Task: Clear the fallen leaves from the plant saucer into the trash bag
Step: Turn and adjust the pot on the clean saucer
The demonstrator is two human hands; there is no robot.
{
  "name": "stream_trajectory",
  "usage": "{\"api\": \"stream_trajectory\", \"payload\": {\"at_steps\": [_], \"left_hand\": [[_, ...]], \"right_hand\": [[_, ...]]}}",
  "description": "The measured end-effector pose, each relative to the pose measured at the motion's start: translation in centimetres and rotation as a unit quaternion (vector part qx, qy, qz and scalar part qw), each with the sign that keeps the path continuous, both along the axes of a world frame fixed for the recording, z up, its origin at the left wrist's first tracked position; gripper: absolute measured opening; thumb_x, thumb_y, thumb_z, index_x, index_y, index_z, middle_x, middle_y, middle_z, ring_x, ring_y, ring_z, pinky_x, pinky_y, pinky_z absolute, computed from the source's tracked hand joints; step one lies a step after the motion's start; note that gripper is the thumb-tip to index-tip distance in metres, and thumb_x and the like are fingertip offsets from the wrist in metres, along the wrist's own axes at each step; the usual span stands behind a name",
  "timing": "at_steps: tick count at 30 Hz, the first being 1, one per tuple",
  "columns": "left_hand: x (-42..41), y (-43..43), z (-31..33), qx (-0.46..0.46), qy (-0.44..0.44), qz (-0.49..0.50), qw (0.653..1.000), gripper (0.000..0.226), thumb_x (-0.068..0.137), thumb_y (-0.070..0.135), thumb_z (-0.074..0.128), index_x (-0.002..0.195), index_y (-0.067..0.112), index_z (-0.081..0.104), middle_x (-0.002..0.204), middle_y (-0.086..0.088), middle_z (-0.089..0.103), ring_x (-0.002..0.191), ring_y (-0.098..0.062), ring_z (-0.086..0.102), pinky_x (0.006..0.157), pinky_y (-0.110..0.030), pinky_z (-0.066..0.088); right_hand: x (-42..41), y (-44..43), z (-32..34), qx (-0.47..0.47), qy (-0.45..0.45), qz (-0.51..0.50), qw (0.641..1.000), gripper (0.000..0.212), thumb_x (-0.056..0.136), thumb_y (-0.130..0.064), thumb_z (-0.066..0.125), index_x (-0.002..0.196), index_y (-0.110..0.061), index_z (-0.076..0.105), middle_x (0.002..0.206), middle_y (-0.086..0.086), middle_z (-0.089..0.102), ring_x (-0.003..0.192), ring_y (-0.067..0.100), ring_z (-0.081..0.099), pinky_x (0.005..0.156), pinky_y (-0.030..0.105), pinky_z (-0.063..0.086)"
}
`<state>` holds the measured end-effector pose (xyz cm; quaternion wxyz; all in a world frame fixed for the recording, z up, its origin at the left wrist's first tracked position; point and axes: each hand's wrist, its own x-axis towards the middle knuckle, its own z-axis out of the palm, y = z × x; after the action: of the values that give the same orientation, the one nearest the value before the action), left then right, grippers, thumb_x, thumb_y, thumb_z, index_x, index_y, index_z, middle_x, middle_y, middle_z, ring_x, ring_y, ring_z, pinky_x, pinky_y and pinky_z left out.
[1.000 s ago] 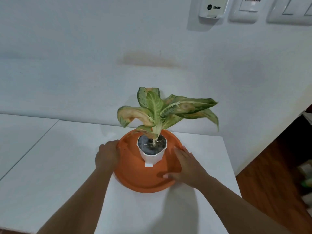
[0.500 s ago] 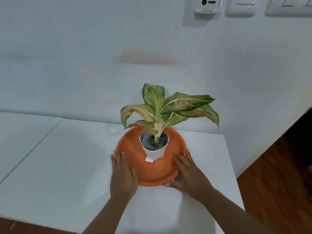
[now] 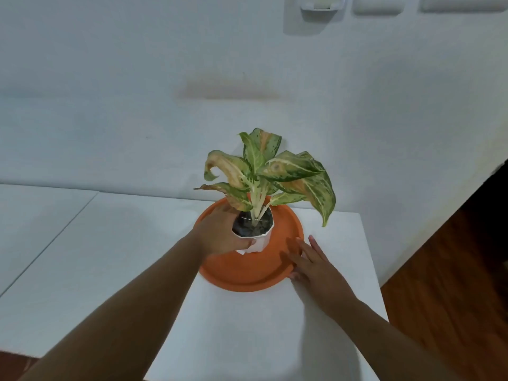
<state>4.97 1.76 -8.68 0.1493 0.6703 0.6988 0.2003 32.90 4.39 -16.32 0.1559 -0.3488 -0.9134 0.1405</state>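
Pot (image 3: 259, 237) upright on saucer (image 3: 247, 273)

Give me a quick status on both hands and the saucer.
Left hand wrapped around white pot. Right hand flat on orange saucer rim. No loose leaves or trash bag visible; pot stands on saucer.

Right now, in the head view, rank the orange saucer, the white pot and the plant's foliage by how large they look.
1 and 2. Orange saucer and foliage: similar spread, and the foliage stands higher, nearer the camera, so I will not rank them.
3. White pot: clearly smallest, partly covered by the left hand.
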Motion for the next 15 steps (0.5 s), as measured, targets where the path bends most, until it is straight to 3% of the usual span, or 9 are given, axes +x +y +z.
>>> {"api": "stream_trajectory", "payload": {"at_steps": [2,4,7,11,15], "left_hand": [[0.1,0.1,-0.1,-0.001,0.005,-0.002,1.000,0.088,0.053,0.069,0.075,0.132,0.049,0.040,0.130,0.020,0.051,0.121,-0.008,0.050,0.096,-0.037,0.051],[0.1,-0.2,-0.1,-0.002,0.021,0.008,1.000,0.090,0.051,0.074,0.072,0.132,0.050,0.040,0.130,0.018,0.050,0.122,-0.011,0.048,0.098,-0.037,0.049],[1.3,-1.0,0.2,0.003,0.038,0.099,0.994,0.101,0.049,0.079,0.066,0.136,0.036,0.040,0.135,0.006,0.044,0.125,-0.019,0.043,0.102,-0.037,0.044],[3.5,-1.9,0.9,0.000,0.051,0.241,0.969,0.119,0.048,0.086,0.062,0.138,0.011,0.036,0.134,-0.010,0.041,0.126,-0.030,0.038,0.104,-0.039,0.039],[2.1,-2.3,1.3,-0.039,0.053,0.202,0.977,0.125,0.044,0.089,0.062,0.142,0.019,0.030,0.143,-0.009,0.034,0.133,-0.031,0.031,0.108,-0.042,0.035]], "right_hand": [[-0.5,-0.3,0.8,0.033,0.029,0.019,0.999,0.040,0.090,-0.040,0.046,0.120,-0.023,0.066,0.134,0.009,0.060,0.133,0.036,0.045,0.108,0.032,0.030],[-1.7,-1.4,1.2,0.093,0.043,0.049,0.994,0.030,0.080,-0.036,0.057,0.100,-0.023,0.075,0.107,0.004,0.071,0.111,0.031,0.065,0.102,0.035,0.043],[-3.8,-4.2,1.8,0.070,0.019,0.060,0.996,0.031,0.076,-0.052,0.057,0.091,-0.033,0.075,0.096,-0.008,0.068,0.087,0.018,0.065,0.087,0.031,0.052],[-5.8,-6.5,1.3,0.061,0.003,0.046,0.997,0.038,0.080,-0.059,0.050,0.093,-0.033,0.074,0.101,-0.011,0.070,0.087,0.014,0.065,0.090,0.034,0.054],[-4.4,-3.5,0.7,0.084,-0.035,0.092,0.992,0.046,0.080,-0.062,0.052,0.111,-0.032,0.067,0.116,-0.005,0.064,0.113,0.021,0.060,0.105,0.040,0.043]]}}
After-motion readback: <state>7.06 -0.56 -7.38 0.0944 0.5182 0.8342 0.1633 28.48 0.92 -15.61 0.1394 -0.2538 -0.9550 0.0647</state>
